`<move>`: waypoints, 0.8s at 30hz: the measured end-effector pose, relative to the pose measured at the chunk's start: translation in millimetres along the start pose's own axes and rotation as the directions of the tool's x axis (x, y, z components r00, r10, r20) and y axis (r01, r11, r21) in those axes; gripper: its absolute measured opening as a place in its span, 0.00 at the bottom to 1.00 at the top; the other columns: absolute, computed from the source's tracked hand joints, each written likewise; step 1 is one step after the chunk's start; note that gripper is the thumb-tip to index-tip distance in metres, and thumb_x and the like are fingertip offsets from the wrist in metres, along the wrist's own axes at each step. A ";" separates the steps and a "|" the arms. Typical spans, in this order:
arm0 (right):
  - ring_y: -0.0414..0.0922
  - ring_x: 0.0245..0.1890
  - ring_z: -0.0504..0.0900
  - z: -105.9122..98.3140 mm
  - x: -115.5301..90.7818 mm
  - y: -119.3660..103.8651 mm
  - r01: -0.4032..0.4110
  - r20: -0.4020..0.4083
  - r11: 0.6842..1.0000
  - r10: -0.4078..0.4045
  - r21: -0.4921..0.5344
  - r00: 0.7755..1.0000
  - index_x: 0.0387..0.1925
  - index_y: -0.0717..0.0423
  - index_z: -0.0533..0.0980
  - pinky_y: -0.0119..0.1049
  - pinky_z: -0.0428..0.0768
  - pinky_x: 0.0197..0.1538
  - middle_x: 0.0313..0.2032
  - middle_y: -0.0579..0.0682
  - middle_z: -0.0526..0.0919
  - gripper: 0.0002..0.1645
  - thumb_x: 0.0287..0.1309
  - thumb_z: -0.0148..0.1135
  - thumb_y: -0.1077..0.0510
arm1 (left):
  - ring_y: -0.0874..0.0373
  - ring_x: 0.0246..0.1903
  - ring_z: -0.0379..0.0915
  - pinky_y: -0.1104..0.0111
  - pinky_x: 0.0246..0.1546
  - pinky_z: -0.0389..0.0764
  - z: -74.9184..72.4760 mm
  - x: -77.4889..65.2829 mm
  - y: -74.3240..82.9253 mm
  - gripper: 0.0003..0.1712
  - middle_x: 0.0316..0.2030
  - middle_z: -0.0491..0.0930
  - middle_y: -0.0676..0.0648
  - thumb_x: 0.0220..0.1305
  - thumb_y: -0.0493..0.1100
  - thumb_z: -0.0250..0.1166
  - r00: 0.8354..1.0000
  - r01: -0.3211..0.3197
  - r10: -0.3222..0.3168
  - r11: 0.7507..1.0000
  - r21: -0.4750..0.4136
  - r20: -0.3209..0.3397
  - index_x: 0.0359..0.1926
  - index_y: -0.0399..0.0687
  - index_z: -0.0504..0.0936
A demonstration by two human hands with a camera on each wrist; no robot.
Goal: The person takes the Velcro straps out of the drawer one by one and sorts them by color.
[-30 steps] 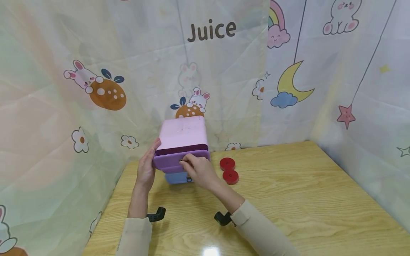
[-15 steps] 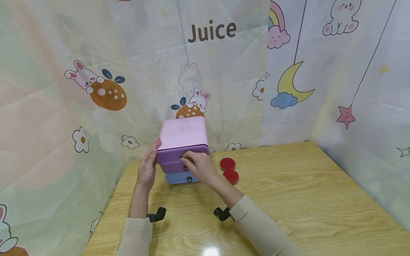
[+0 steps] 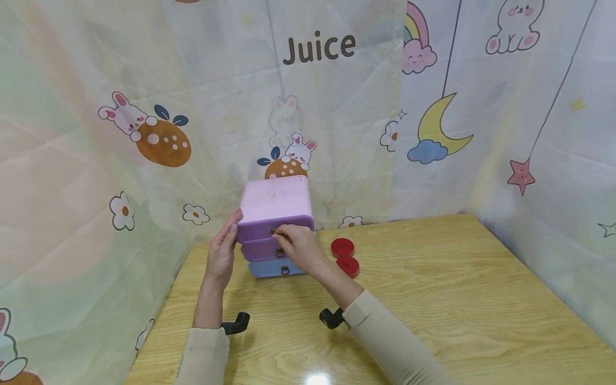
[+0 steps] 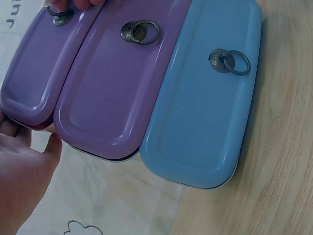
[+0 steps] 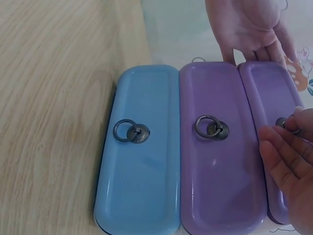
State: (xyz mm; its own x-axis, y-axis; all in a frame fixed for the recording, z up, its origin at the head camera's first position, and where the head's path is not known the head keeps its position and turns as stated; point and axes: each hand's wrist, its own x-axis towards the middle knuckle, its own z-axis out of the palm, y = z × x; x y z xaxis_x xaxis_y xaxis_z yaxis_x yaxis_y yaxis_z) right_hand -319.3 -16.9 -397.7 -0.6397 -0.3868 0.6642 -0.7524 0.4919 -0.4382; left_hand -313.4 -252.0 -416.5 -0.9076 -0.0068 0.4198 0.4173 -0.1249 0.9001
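A small chest of drawers has a pink top [image 3: 276, 197], two purple drawers above and a blue drawer [image 3: 262, 269] at the bottom. Each drawer has a metal ring pull. My right hand [image 3: 303, 249] pinches the ring pull [image 5: 280, 122] of the top purple drawer [image 3: 252, 231], whose front sits close against the pink top. Along the chest's left side, my left hand [image 3: 222, 254] rests with its fingers extended; the left wrist view shows that hand [image 4: 24, 169] beside the top drawer's end. The middle purple drawer [image 4: 115, 83] and the blue one are pushed in.
Two red round discs, the farther disc [image 3: 342, 247] and the nearer disc [image 3: 348, 267], lie right of the chest on the wooden table [image 3: 462, 299]. A printed cloth [image 3: 346, 133] hangs behind and on both sides. Black wrist mounts [image 3: 237, 323] show at the forearms.
The top purple drawer stood out with a dark gap under the pink top; my right hand has pushed it in, and the gap is gone. The left hand has stayed on the chest's side.
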 end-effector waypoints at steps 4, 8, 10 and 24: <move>0.38 0.30 0.84 0.6 1.5 1.3 -0.003 -0.010 1.000 0.003 0.009 1.000 0.40 0.54 0.86 0.29 0.80 0.35 0.34 0.47 0.90 0.09 0.73 0.64 0.55 | 0.56 0.82 0.47 0.56 0.82 0.48 1.1 0.6 0.9 0.31 0.80 0.60 0.49 0.82 0.52 0.53 1.000 -0.001 0.001 1.000 0.003 0.001 0.76 0.39 0.68; 0.38 0.30 0.84 1.1 1.7 1.9 -0.005 -0.017 1.000 0.006 0.008 1.000 0.40 0.54 0.86 0.29 0.81 0.35 0.34 0.46 0.90 0.09 0.73 0.64 0.55 | 0.57 0.81 0.48 0.56 0.82 0.48 1.7 0.7 2.4 0.31 0.80 0.61 0.50 0.82 0.52 0.54 1.000 -0.004 0.004 1.000 -0.003 -0.003 0.76 0.39 0.68; 0.38 0.30 0.84 1.1 1.4 1.8 -0.008 -0.015 1.000 0.008 0.005 1.000 0.40 0.54 0.86 0.29 0.81 0.35 0.34 0.46 0.90 0.09 0.73 0.64 0.55 | 0.57 0.81 0.48 0.56 0.82 0.49 1.6 0.8 2.7 0.31 0.80 0.61 0.50 0.82 0.52 0.54 1.000 -0.001 0.001 1.000 -0.001 -0.003 0.76 0.40 0.68; 0.38 0.31 0.84 3.6 -4.1 0.4 -0.030 0.016 0.999 0.030 -0.012 0.999 0.42 0.54 0.87 0.29 0.81 0.35 0.36 0.47 0.90 0.09 0.71 0.67 0.54 | 0.58 0.80 0.54 0.58 0.81 0.54 6.8 0.3 -1.4 0.30 0.77 0.66 0.52 0.81 0.56 0.53 0.996 -0.011 0.018 0.997 0.077 -0.089 0.71 0.40 0.75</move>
State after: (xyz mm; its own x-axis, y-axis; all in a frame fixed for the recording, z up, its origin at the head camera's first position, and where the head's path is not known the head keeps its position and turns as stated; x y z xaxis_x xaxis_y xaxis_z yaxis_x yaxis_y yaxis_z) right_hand -317.6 -17.9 -402.8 -0.6643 -0.3845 0.6410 -0.7311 0.5128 -0.4501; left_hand -314.0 -245.1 -416.9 -0.9003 -0.0975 0.4241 0.4299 -0.0476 0.9016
